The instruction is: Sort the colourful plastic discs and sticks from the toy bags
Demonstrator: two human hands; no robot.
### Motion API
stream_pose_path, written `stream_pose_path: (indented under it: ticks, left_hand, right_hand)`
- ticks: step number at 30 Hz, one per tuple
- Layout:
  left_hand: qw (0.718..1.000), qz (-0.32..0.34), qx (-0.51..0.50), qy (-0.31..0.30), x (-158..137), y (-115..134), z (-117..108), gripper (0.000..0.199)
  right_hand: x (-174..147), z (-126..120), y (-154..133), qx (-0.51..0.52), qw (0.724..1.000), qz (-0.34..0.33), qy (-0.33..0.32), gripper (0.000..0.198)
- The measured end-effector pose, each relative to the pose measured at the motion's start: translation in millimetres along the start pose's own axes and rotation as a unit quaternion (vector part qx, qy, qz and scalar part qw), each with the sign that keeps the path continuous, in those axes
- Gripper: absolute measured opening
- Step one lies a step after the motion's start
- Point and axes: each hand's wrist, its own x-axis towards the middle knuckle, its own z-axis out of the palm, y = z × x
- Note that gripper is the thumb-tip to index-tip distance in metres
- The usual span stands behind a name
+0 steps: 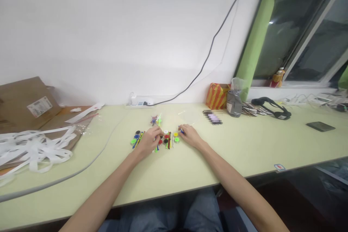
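My left hand (150, 139) is over a group of small colourful plastic parts, its fingers pinched together; what they hold, if anything, is hidden. At the group's right end, my right hand (190, 135) rests with its fingers closed on a small blue piece (181, 131). Between the hands lie red and black round discs, including a red disc (166, 136), beside thin red, yellow and white sticks (170, 140). A bright green disc (176, 140) sits under a yellow one near my right fingertips. More discs, including a green disc (133, 141), lie left of my left hand.
Behind the hands lies a small pile of coloured pieces (154, 119). White strips (35, 148) and a cardboard box (29, 105) occupy the left, with a grey cable (89, 166) crossing the table. To the right are a phone (213, 117), a striped bag (216, 96) and a headset (280, 112).
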Motion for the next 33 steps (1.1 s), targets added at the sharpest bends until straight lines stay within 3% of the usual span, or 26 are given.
stream_pose_path:
  ticks: [7, 15, 20, 25, 29, 33]
  left_hand:
    - [0.999, 0.025, 0.005, -0.036, 2.2, 5.7, 9.8, 0.028]
    - [0.999, 0.02, 0.009, -0.043, 2.4, 1.7, 10.5, 0.028]
    - [0.999, 0.022, 0.007, -0.036, 2.9, 6.3, 12.8, 0.026]
    - [1.0, 0.023, 0.007, -0.001, 2.9, 11.8, 20.1, 0.025]
    - [0.999, 0.037, 0.007, 0.022, 0.8, 13.9, 25.9, 0.027]
    - [0.999, 0.021, 0.012, 0.036, 1.4, 18.6, 25.2, 0.021]
  right_hand:
    - [7.0, 0.9, 7.9, 0.036, 0.999, -0.025, -0.006, 0.018]
    - [7.3, -3.5, 7.7, 0.024, 1.0, 0.008, -0.002, 0.021]
    - [6.8, 0.5, 9.4, 0.03, 0.999, 0.041, 0.017, 0.047]
    - [7.0, 3.0, 11.5, 0.007, 0.999, 0.051, 0.006, 0.023]
    - [6.4, 1.1, 11.0, -0.014, 0.997, 0.069, 0.017, 0.025]
    - [6.5, -3.8, 7.7, 0.046, 0.993, 0.085, 0.074, 0.026]
